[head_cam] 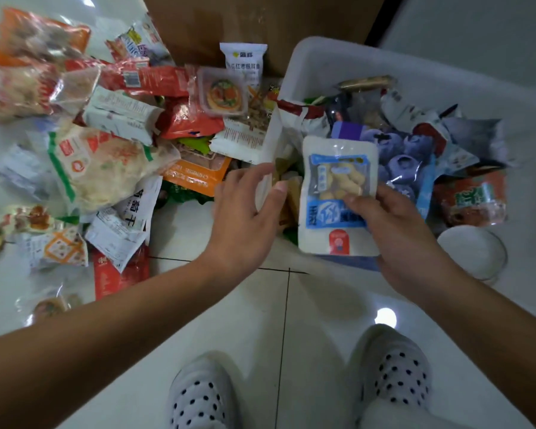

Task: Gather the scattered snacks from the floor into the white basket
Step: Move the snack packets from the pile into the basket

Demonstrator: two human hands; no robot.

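Note:
A white basket (pixel 331 57) stands at the upper right, holding several packets, among them a blueberry bag (pixel 399 156). My right hand (pixel 396 230) grips a white and blue snack pouch (pixel 338 193) by its lower right side, over the basket's near left corner. My left hand (pixel 245 209) reaches forward with its fingers spread and relaxed, just left of the pouch, touching a pale packet (pixel 265 184) by the basket's left wall. Scattered snack packets (pixel 106 156) cover the floor to the left.
A brown cardboard box (pixel 245 23) stands behind the pile and basket. A round white lid (pixel 474 252) lies on the floor right of the basket's near side. My feet in dotted socks (pixel 390 376) are on the white tiles at the bottom.

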